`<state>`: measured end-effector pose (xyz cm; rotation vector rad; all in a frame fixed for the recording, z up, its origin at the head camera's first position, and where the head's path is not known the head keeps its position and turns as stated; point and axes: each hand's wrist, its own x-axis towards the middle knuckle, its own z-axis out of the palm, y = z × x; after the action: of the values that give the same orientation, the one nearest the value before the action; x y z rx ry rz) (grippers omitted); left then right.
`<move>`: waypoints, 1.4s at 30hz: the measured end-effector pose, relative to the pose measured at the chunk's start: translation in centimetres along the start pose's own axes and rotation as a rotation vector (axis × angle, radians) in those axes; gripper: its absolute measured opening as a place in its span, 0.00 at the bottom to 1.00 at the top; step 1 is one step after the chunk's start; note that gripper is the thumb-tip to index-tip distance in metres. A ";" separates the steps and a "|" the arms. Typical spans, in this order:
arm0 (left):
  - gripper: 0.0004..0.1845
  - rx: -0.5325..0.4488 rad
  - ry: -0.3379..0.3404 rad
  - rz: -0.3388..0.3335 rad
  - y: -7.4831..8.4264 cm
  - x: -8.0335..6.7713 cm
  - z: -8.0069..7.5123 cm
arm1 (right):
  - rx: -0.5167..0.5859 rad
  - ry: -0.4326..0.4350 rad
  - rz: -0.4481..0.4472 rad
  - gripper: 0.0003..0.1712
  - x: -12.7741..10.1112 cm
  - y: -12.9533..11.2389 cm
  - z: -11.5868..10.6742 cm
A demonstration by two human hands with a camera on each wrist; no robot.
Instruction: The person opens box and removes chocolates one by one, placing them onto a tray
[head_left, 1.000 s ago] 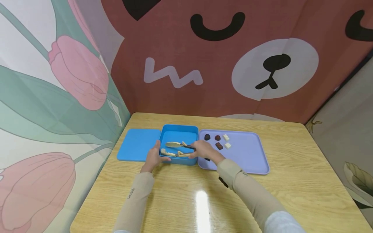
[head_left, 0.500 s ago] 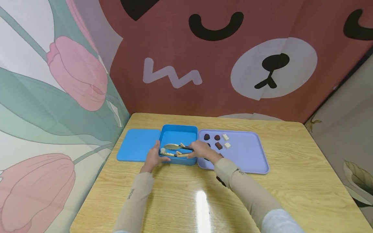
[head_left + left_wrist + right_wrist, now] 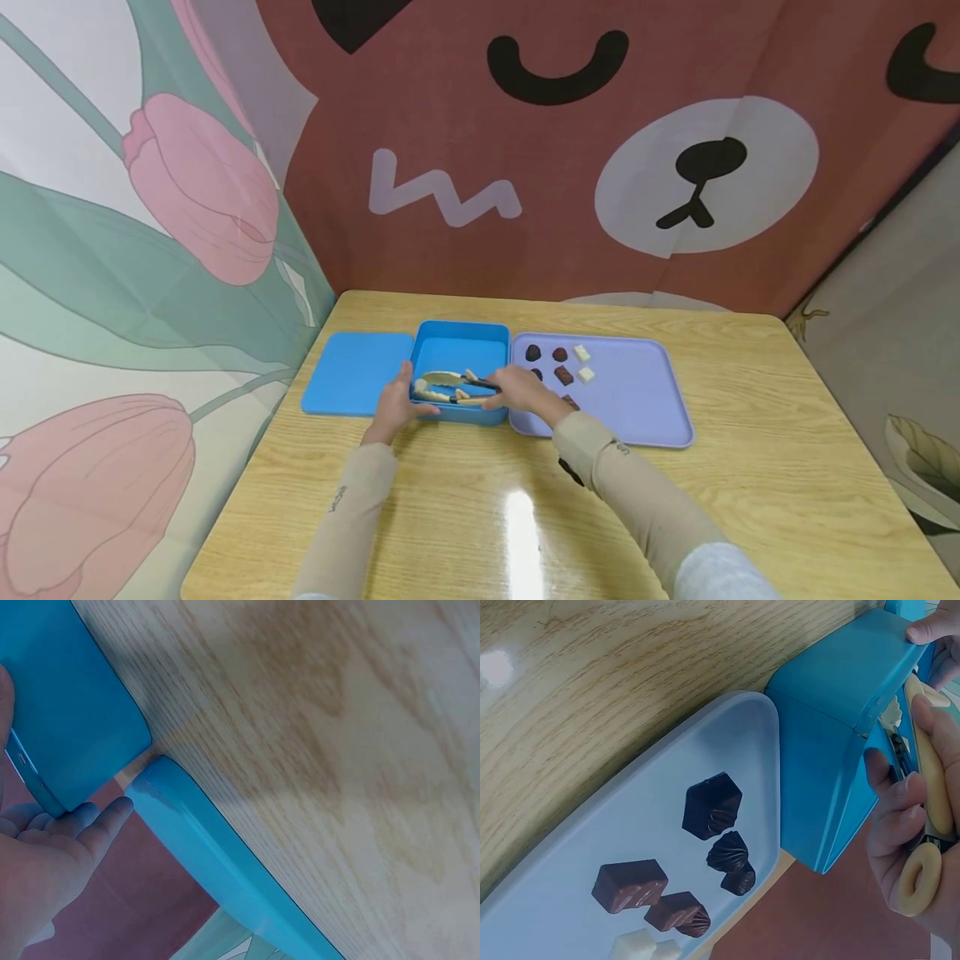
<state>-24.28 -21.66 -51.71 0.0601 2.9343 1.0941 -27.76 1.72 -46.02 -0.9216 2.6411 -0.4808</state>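
Observation:
At the front left corner of an open blue box (image 3: 480,414), my left hand (image 3: 392,406) grips the wall, thumb along the front and fingers along the left side. In the left wrist view, a fingertip (image 3: 120,810) reaches the end of the blue lid (image 3: 217,847). My right hand (image 3: 521,387) holds cream-and-black tongs (image 3: 444,378) over the box's right wall. Their two arms lie apart inside the box near its front left, with scalloped ends. A ringed handle end of the tongs (image 3: 920,879) sticks out past the palm in the right wrist view.
A lilac tray (image 3: 637,400) stands against the box's right side. It bears dark chocolates (image 3: 711,806), brown chocolates (image 3: 563,376) and white chocolates (image 3: 587,376), some hidden by my right forearm. The wooden table (image 3: 450,500) reaches a bear-printed cloth (image 3: 450,258) behind.
The upper arm of the tongs has dropped slightly, so the two arms lie a little closer together. My left hand, the box and the tray have stayed in place.

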 end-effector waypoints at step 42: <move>0.58 0.006 0.012 0.009 0.2 0.1 0.0 | 0.209 0.130 -0.040 0.13 -3.5 3.2 -1.5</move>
<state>-24.33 -21.53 -51.61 0.0672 2.9505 1.0913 -27.47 6.62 -45.36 -0.9058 2.6259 -0.8352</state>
